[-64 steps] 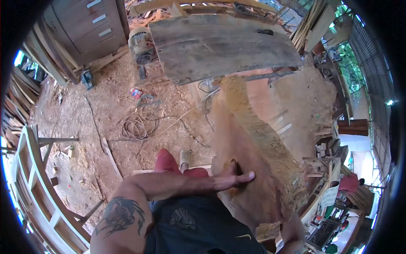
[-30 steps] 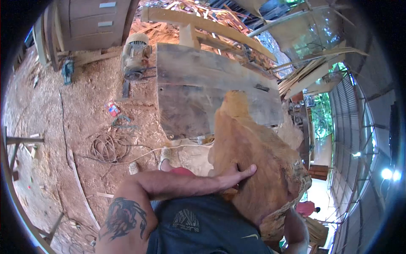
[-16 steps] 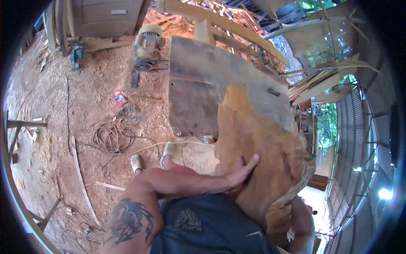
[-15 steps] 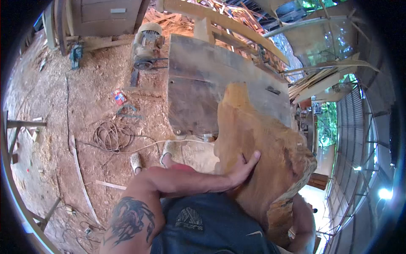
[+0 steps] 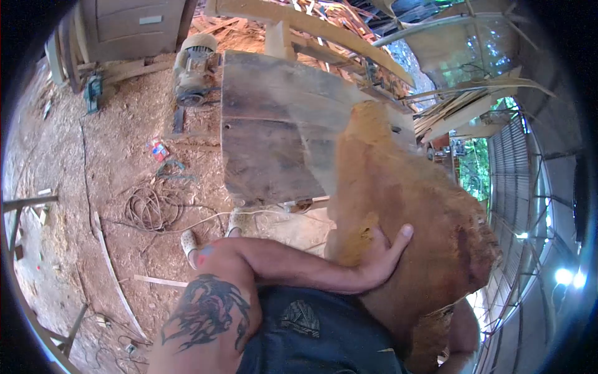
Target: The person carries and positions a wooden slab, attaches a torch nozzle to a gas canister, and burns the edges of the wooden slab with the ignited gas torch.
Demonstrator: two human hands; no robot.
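A large, rough-edged wood slab (image 5: 405,206) leans across the front of my body, its narrow end up over the dark board. My left hand (image 5: 383,258) grips its face, thumb stretched up along the wood and fingers bent at a dusty hollow (image 5: 361,237). Down at the slab's lower right edge, my right forearm (image 5: 464,330) reaches in beside and behind it. The slab hides my right hand. Sawdust lies on the slab's top end.
A wide dark board (image 5: 268,137) lies ahead, with a motor (image 5: 196,68) at its left. Coiled cable (image 5: 149,209), a red packet (image 5: 158,149) and thin strips lie on the shavings-covered ground. My feet (image 5: 189,240) stand near the cable. Stacked wood strips are at the upper right.
The slab and my left hand have shifted right in view, and the slab's narrow end is higher. My left hand stays on it. The view has swung from the earliest frame, showing more of the right side.
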